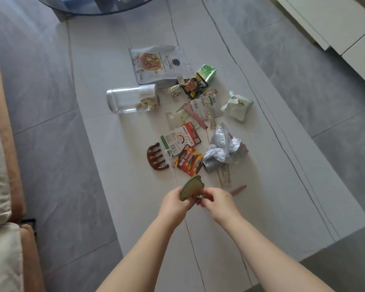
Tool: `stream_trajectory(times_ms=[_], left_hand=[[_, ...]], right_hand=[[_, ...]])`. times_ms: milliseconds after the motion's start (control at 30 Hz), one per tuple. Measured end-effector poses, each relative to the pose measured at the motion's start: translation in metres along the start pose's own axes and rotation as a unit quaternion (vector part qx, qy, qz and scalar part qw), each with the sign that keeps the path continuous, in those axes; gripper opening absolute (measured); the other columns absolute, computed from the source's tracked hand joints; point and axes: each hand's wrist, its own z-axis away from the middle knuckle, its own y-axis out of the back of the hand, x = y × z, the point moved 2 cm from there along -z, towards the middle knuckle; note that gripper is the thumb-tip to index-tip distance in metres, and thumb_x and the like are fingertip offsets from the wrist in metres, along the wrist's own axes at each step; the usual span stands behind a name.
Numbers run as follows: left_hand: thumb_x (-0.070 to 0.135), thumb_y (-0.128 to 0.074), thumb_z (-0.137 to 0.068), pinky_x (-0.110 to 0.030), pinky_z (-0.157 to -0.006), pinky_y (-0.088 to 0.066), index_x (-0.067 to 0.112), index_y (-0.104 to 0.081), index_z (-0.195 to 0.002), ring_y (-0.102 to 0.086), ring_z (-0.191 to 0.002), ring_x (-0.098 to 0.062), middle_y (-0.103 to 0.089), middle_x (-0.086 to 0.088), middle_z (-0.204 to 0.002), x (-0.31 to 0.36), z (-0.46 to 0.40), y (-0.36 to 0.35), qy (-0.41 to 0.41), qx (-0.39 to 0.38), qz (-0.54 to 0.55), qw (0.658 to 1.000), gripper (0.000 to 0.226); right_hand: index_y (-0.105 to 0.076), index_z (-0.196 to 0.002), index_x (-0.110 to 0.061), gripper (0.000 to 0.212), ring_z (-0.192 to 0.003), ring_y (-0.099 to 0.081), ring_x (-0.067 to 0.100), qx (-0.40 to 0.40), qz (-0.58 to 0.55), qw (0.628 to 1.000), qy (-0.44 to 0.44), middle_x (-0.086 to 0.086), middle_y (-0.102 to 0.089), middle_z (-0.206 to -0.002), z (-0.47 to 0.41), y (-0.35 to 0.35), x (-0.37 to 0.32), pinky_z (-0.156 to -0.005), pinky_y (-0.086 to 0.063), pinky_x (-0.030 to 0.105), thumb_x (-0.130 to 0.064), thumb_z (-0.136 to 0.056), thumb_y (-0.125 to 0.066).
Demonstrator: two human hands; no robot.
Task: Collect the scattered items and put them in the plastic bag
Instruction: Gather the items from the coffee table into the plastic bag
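White table (135, 207), bare near edge

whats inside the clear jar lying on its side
The clear jar holds a few pale snack chunks gathered near its labelled end; the rest looks empty. The label hides anything behind it.
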Motion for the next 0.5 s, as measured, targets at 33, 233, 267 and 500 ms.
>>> stream_trajectory(times_ms=[33, 233, 267, 500], left_hand=[[0.007, -0.059, -0.085, -0.034, -0.068, -0.048, 0.02, -0.065, -0.089, -0.056, -0.068, -0.016, -0.062, 0.004, -0.072, -0.002, 0.0, 0.001, 0.001, 0.003, 0.008, 1.0, 0.015], [0.014, -0.053, -0.088, -0.03, -0.066, -0.047, 0.015, -0.058, -0.103, -0.056, -0.075, -0.02, -0.059, 0.0, -0.08, -0.017, 0.002, -0.001, 0.043, 0.06, -0.008, 0.997, 0.015], [0.015, -0.052, -0.089, -0.027, -0.064, -0.045, 0.018, -0.056, -0.105, -0.056, -0.078, -0.02, -0.059, -0.001, -0.086, -0.018, 0.004, -0.002, 0.04, 0.057, -0.028, 0.997, 0.016], [0.021, -0.05, -0.093, -0.028, -0.066, -0.042, 0.014, -0.057, -0.098, -0.055, -0.08, -0.021, -0.059, -0.004, -0.089, -0.012, 0.001, -0.014, 0.033, 0.043, -0.095, 0.994, 0.012]], right_hand=[[-0.072, -0.096, -0.017, 0.016, -0.089, -0.059, 0.019, 0.009, 0.033, 0.999, 0.013, 0.004, -0.065, -0.094, 0.0, -0.003, -0.003, -0.077, -0.043, 0.026, -0.013, -0.088, -0.06], [-0.07, -0.094, -0.012, 0.019, -0.101, -0.056, 0.026, 0.06, 0.132, 0.989, -0.016, 0.009, -0.057, -0.104, -0.007, 0.001, 0.01, -0.089, -0.046, 0.034, -0.028, -0.088, -0.061], [-0.069, -0.092, -0.011, 0.018, -0.103, -0.054, 0.026, 0.064, 0.131, 0.989, -0.029, 0.009, -0.056, -0.106, -0.007, 0.006, 0.015, -0.091, -0.045, 0.033, -0.026, -0.088, -0.061], [-0.05, -0.076, -0.017, 0.016, -0.074, -0.06, 0.018, 0.118, -0.075, 0.985, -0.097, 0.002, -0.067, -0.075, 0.009, 0.036, 0.047, -0.058, -0.041, 0.02, -0.016, -0.092, -0.052]])
